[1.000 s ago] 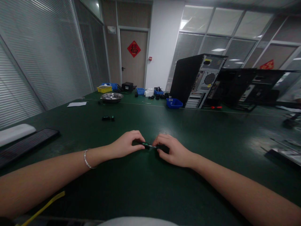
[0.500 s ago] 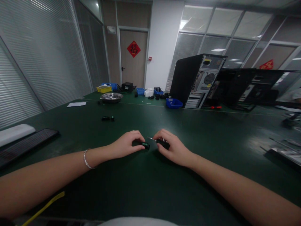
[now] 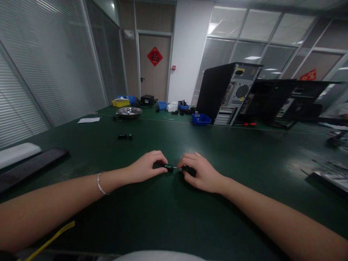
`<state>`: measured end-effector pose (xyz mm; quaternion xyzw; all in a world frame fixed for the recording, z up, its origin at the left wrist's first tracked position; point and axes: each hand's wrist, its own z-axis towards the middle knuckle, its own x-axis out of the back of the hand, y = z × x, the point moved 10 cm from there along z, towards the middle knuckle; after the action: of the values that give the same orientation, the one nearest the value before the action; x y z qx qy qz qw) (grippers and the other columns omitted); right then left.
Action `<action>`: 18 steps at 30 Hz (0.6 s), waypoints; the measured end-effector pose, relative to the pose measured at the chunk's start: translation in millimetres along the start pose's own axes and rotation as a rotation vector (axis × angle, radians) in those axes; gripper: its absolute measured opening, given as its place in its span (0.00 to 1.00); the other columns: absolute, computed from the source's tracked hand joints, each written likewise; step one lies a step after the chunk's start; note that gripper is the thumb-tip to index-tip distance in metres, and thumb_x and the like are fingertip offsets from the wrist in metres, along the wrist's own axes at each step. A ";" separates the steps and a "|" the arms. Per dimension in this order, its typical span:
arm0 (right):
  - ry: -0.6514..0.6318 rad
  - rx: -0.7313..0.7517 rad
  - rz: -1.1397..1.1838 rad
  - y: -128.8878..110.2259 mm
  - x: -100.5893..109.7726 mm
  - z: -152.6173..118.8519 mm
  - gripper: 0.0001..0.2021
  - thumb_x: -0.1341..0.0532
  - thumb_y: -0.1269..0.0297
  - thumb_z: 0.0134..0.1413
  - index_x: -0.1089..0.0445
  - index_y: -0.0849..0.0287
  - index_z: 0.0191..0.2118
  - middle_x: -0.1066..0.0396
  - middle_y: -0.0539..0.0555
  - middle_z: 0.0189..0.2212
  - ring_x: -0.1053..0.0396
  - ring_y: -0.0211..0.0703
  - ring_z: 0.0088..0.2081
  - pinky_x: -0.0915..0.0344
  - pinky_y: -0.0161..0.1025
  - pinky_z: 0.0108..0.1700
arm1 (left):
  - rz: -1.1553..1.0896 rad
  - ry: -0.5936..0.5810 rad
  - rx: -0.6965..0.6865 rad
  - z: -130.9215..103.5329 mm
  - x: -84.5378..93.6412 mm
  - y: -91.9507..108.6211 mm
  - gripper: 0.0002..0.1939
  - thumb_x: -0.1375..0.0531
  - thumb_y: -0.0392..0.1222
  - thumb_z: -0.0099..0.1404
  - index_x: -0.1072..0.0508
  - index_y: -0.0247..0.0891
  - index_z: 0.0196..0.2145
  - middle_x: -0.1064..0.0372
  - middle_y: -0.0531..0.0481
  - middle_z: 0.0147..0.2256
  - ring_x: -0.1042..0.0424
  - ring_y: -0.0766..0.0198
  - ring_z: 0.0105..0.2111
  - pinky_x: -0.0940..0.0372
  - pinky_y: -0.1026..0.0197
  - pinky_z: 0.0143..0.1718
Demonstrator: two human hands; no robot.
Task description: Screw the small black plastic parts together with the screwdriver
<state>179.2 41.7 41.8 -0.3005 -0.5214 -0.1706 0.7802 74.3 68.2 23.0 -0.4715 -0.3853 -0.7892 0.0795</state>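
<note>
My left hand (image 3: 149, 166) pinches a small black part (image 3: 169, 168) with a green patch, low over the green table (image 3: 152, 210). Facing it, my right hand (image 3: 199, 171) grips a black-handled screwdriver (image 3: 189, 170). The screwdriver's thin metal shaft points left, and its tip meets the right end of the black part. Whether the tip sits inside the part is too small to tell. Two small black pieces (image 3: 122, 136) lie farther back on the left.
A keyboard (image 3: 32, 166) lies at the left. Toward the back stand a metal bowl (image 3: 128, 112), a blue bin (image 3: 201, 119) and a black computer tower (image 3: 228, 94). A metal tray-like part (image 3: 330, 181) is at the right edge, a yellow strap (image 3: 51, 241) at lower left.
The screwdriver in my right hand has levelled out, and its tip has come down to the end of the black part. My left hand has hardly moved.
</note>
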 end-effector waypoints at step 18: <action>0.047 0.020 0.224 5.6 -4.2 0.9 0.10 0.42 0.74 0.53 0.32 0.58 0.41 0.32 0.52 0.38 0.35 0.42 0.39 0.40 0.41 0.43 | -0.018 0.003 0.000 -0.1 -0.4 -3.1 0.09 0.40 0.44 0.64 0.27 0.36 0.39 0.33 0.48 0.38 0.32 0.61 0.38 0.38 0.61 0.39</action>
<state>180.2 46.4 36.5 -0.3448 -0.4679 -0.0843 0.8094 72.9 70.2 21.1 -0.4668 -0.3894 -0.7907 0.0732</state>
